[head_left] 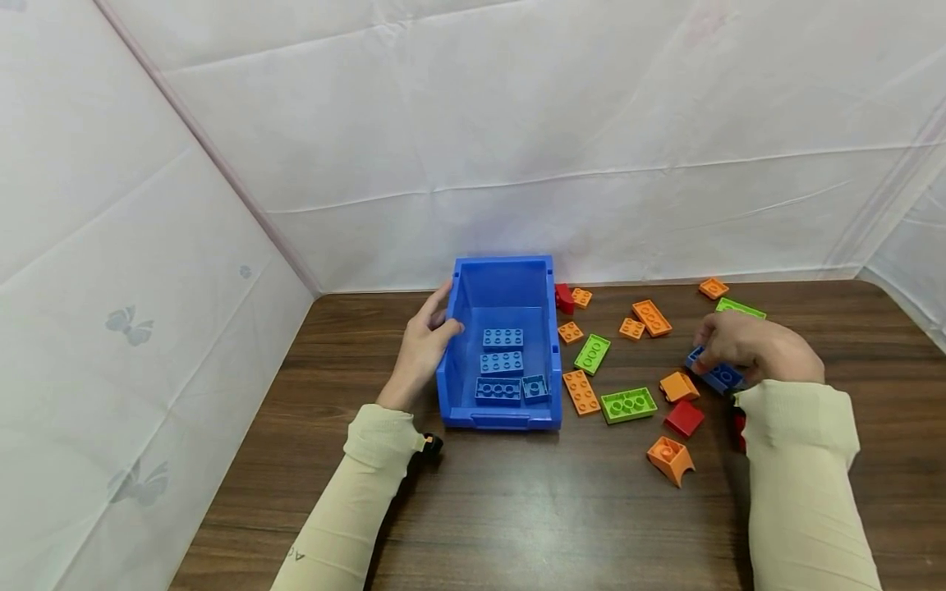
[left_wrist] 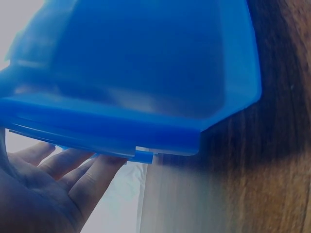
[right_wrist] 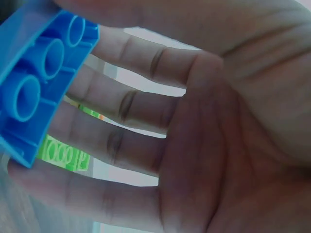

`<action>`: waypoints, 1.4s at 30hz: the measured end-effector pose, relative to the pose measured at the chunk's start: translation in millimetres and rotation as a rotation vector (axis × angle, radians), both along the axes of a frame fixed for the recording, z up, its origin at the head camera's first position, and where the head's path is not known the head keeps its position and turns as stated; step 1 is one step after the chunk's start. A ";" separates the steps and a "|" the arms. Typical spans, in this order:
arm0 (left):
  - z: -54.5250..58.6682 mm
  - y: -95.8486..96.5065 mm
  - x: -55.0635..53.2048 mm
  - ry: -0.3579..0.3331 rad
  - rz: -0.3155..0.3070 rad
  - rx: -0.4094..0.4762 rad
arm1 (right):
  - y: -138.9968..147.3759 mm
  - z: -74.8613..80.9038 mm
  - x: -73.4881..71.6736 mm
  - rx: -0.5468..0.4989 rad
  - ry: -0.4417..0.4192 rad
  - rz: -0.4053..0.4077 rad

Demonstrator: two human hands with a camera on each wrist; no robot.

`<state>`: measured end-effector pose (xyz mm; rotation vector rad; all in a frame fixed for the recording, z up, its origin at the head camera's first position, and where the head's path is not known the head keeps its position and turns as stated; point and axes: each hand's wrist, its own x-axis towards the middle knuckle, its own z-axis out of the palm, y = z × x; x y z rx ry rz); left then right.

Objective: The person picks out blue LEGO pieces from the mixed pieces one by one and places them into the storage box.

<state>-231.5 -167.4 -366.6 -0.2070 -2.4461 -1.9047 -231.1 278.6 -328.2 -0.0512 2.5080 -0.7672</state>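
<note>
A blue plastic bin (head_left: 505,283) stands left of the loose bricks, with several blue toy bricks (head_left: 502,364) lying on its floor. My left hand (head_left: 420,353) grips the bin's left wall, thumb over the rim and fingers on the outer side. At the right, my right hand (head_left: 764,349) pinches a blue brick (head_left: 723,379) between thumb and fingers. In the right wrist view, the hollow underside of this blue brick (right_wrist: 39,73) shows its round tubes. Whether it touches the table, I cannot tell.
Orange, green and red bricks are scattered right of the bin, among them a green brick (head_left: 628,405), an orange brick (head_left: 581,392) and a red brick (head_left: 684,419). Another green brick (head_left: 741,308) lies just behind my right hand. White sheeting (head_left: 517,189) hangs behind the wooden table (head_left: 532,509).
</note>
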 end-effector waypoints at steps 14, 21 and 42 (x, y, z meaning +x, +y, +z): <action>-1.5 1.1 1.7 -0.011 -0.008 0.021 | -41.0 20.6 7.3 0.092 0.213 0.166; -1.1 2.2 2.8 -0.010 0.007 0.021 | -79.2 26.3 4.0 0.115 0.359 0.281; 0.3 9.3 0.6 0.013 0.014 0.003 | -158.1 77.0 -20.8 0.077 0.625 0.537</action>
